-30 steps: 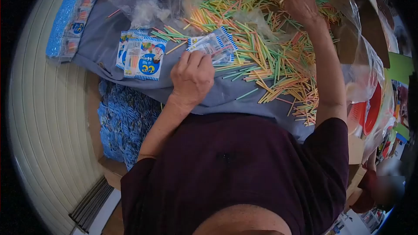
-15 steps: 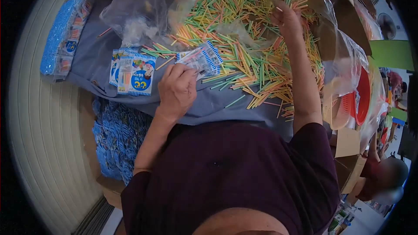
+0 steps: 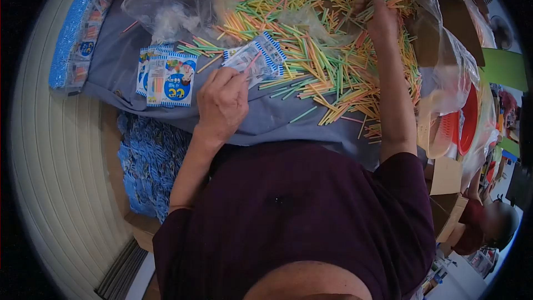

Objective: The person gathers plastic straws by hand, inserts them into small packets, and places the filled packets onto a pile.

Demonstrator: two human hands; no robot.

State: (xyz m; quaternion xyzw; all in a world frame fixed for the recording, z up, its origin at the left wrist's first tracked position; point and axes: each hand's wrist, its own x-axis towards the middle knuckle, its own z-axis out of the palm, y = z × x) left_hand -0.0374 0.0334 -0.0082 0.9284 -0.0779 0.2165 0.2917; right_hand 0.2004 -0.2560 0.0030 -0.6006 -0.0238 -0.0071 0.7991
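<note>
Plastic packet point(image 3: 252, 61) half-hidden — left hand point(image 3: 222, 105) covers it.

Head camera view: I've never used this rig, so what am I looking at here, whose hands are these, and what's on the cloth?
There is no machine here. One camera sits on a person's head and looks forward and down, so you see their dark shirt at the bottom and both bare arms reaching away from it. The fisheye lens bends the edges.

The left hand pinches a clear packet with a blue and white striped edge, pressing it on the grey cloth. The right hand reaches into a big pile of coloured sticks, fingers closed around a few.

Left of the held packet lie some printed packets. Behind is a crumpled clear bag. Below the cloth's edge sits a heap of blue packets. Another person is at the far right.
</note>
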